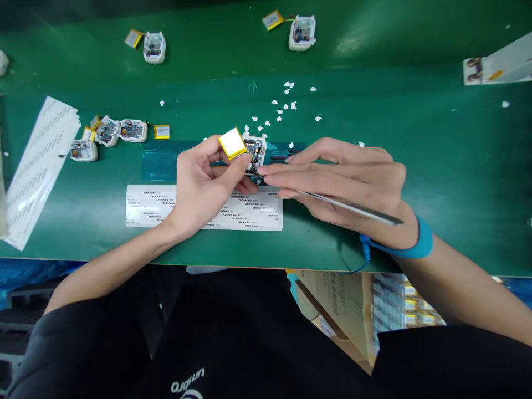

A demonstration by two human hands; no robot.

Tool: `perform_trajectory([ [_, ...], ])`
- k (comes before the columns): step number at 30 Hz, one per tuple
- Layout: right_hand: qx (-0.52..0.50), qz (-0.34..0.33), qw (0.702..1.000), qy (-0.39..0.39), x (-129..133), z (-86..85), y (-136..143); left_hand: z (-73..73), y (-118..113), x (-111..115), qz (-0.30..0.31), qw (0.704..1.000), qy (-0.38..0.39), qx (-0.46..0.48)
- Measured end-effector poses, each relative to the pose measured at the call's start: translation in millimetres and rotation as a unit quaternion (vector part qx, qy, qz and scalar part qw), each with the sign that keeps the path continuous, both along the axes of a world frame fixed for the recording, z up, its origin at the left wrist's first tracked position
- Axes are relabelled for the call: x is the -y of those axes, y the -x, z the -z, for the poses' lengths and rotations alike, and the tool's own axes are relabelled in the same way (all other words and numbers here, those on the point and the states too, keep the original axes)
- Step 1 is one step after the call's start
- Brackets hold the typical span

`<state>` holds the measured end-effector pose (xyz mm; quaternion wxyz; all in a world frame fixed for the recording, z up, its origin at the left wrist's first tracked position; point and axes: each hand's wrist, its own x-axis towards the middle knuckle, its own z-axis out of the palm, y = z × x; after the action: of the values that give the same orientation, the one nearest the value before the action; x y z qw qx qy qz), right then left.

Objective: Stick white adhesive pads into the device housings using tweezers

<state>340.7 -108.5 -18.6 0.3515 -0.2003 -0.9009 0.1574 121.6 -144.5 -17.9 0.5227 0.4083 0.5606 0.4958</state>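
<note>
Near the middle of the green table, my left hand (208, 180) grips a small white device with an open circuit side (256, 151). A yellow-edged battery (233, 143) lies tilted over my left fingers beside the device. My right hand (344, 180) holds metal tweezers (349, 205), their rear end pointing to the lower right. The right fingertips meet the device's lower right edge; the tweezers' tips are too small to make out. Below the hands lies a printed white strip (266, 216), partly covered by my left hand.
More open devices with batteries lie at the left (133, 130), back left (154, 47) and back centre (302, 32). Small white dots (286, 106) are scattered behind the hands. A long white sheet (39, 172) lies far left. A blue wrist strap (424, 238) trails a cord.
</note>
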Motion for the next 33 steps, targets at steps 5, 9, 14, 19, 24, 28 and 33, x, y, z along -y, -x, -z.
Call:
perform_trajectory([
  [5,-0.053,0.050,0.997,0.012,2.6,3.8,1.9,-1.8,-1.3,0.5,0.001,1.000,0.015,0.023],
  [9,-0.055,0.052,0.997,0.014,3.1,4.9,1.4,-1.6,-0.1,1.4,0.007,1.000,0.017,0.019],
  [14,-0.063,0.037,0.996,0.053,6.2,1.9,3.7,-1.0,1.1,1.0,0.010,0.999,0.018,0.044],
  [19,-0.066,0.045,0.995,0.067,9.6,0.1,6.0,-5.2,0.9,0.0,0.013,0.996,0.058,0.064],
  [24,-0.065,0.036,0.996,0.055,8.0,0.4,5.4,-7.5,1.3,-0.9,0.008,0.993,0.074,0.089],
  [28,-0.073,0.036,0.996,0.044,6.9,2.6,5.4,-9.0,2.0,-1.7,0.006,0.992,0.088,0.085],
  [33,-0.066,0.046,0.996,0.036,5.1,6.6,5.2,-8.2,1.5,-2.5,0.009,0.991,0.090,0.098],
])
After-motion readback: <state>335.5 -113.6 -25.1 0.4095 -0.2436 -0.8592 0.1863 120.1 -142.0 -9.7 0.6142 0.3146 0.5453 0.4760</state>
